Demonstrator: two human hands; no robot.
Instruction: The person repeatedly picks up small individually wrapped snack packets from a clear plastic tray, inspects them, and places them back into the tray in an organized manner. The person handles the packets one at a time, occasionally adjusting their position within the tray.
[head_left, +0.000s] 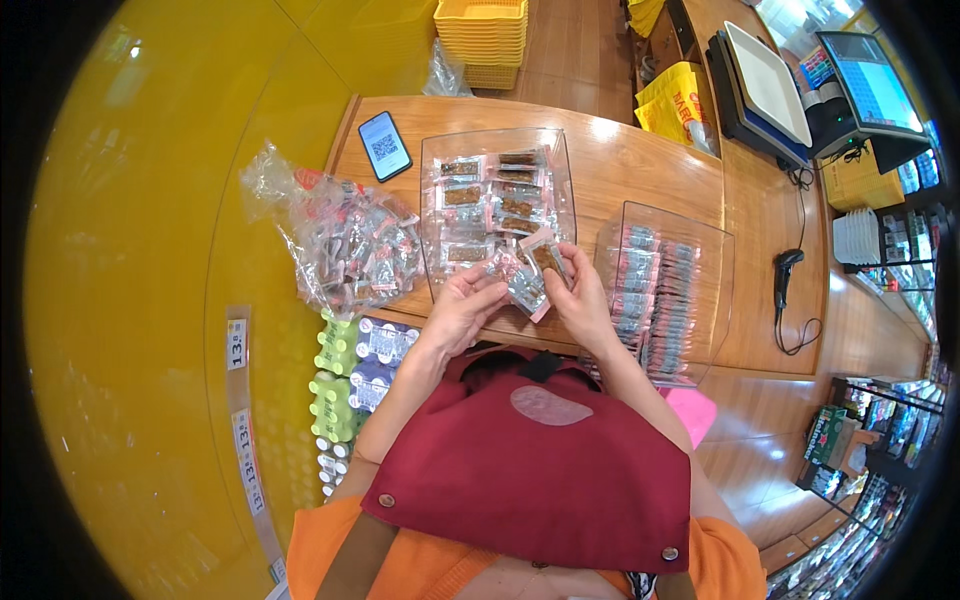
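Note:
Both hands meet over the front edge of a clear plastic bin (568, 180) that holds rows of small wrapped snack packets (462, 196). My left hand (466, 309) grips a few clear-and-pink snack packets (526, 289) by their left end. Between thumb and fingers, my right hand (579, 296) has one snack packet (546, 253) with brown contents, tilted above the others. To the left lies a crumpled clear plastic bag (360, 247) full of similar packets. A second clear bin (712, 300) on the right contains tightly stacked packets standing in two columns.
A smartphone (385, 146) showing a code lies at the wooden counter's (630, 165) back left. On the right are a barcode scanner (784, 277) with its cable, a weighing scale (769, 82) and a monitor (874, 82). Yellow baskets (481, 34) stand behind; packed drinks (334, 375) are below left.

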